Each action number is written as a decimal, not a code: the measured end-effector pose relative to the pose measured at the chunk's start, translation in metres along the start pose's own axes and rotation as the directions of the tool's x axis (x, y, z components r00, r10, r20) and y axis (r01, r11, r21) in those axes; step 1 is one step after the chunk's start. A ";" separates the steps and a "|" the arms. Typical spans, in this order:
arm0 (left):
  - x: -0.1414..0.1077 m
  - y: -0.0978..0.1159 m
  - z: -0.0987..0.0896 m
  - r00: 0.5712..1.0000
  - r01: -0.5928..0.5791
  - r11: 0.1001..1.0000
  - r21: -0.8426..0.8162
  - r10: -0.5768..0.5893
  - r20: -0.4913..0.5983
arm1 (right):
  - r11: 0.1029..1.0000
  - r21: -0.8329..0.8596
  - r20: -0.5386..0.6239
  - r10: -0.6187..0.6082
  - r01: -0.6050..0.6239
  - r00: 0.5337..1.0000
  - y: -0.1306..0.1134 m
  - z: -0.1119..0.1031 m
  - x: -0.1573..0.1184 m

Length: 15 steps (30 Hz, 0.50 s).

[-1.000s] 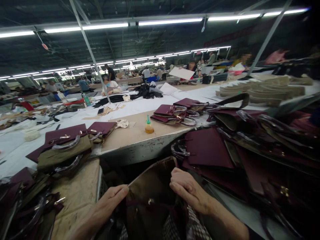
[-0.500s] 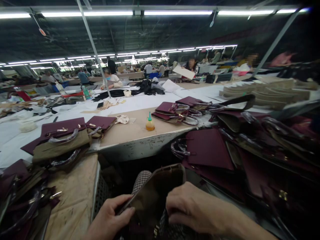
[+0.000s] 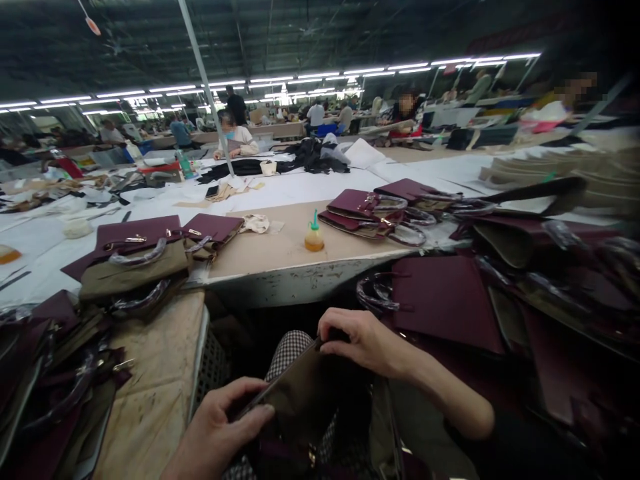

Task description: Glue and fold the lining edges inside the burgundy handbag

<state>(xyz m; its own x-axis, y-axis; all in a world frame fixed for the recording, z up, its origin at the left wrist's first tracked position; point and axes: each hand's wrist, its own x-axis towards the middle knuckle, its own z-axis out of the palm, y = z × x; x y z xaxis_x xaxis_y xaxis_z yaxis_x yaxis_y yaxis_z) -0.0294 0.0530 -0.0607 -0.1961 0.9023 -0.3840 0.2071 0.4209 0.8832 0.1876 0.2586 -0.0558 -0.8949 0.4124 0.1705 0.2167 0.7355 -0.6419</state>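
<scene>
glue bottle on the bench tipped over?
No, the glue bottle stands upright on the tan bench top, green nozzle pointing up.

You sit in a large, dim factory hall under a dark metal roof (image 3: 310, 27) lined with long rows of white fluorescent tube lights (image 3: 320, 75). Long white-covered worktables (image 3: 320, 193) stretch away before you, a slanted grey metal pole (image 3: 207, 80) rises from one, and other people sit at distant benches.

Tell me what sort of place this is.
Most likely a handbag factory floor. Stacks of maroon bags cover long tables, other workers sit at further rows under strip lights, and both hands hold a bag lining.
</scene>
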 end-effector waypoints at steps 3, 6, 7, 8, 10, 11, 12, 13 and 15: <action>0.002 -0.006 -0.003 0.998 0.024 0.997 -0.069 -0.028 -0.061 | 0.999 -0.008 0.011 0.043 -0.043 0.999 0.004 0.003 0.008; 0.005 -0.012 -0.004 0.991 0.017 0.994 -0.112 -0.032 -0.133 | 0.998 -0.006 0.048 0.057 -0.057 0.997 0.007 0.005 0.017; 0.006 -0.013 -0.004 0.988 0.011 0.991 -0.132 -0.031 -0.154 | 0.999 -0.012 0.062 0.049 -0.049 0.997 0.008 0.006 0.020; 0.007 -0.014 -0.004 0.985 0.004 0.988 -0.153 -0.031 -0.171 | 0.999 -0.019 0.075 0.038 -0.037 0.996 0.009 0.006 0.023; 0.009 -0.016 -0.004 0.981 -0.001 0.982 -0.187 -0.035 -0.193 | 0.999 -0.031 0.092 0.015 -0.013 0.996 0.010 0.005 0.026; 0.010 -0.017 -0.004 0.980 0.001 0.981 -0.195 -0.040 -0.197 | 0.999 -0.035 0.090 0.014 -0.011 0.996 0.011 0.004 0.027; 0.011 -0.018 -0.004 0.979 0.007 0.980 -0.199 -0.047 -0.198 | 0.999 -0.044 0.081 0.023 -0.019 0.996 0.011 0.003 0.026; 0.012 -0.019 -0.005 0.979 0.016 0.980 -0.201 -0.056 -0.197 | 0.998 -0.060 0.066 0.036 -0.032 0.997 0.011 0.001 0.025; 0.015 -0.021 -0.005 0.978 0.040 0.978 -0.206 -0.081 -0.194 | 0.993 -0.106 0.034 0.056 -0.052 0.998 0.012 -0.001 0.022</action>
<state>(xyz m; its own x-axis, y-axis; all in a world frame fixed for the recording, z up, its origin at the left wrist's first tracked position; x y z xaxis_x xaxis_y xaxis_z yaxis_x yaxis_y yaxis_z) -0.0420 0.0571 -0.0834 -0.3944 0.8298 -0.3948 -0.0026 0.4286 0.9035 0.1713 0.2773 -0.0593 -0.8943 0.4341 0.1085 0.3029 0.7658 -0.5673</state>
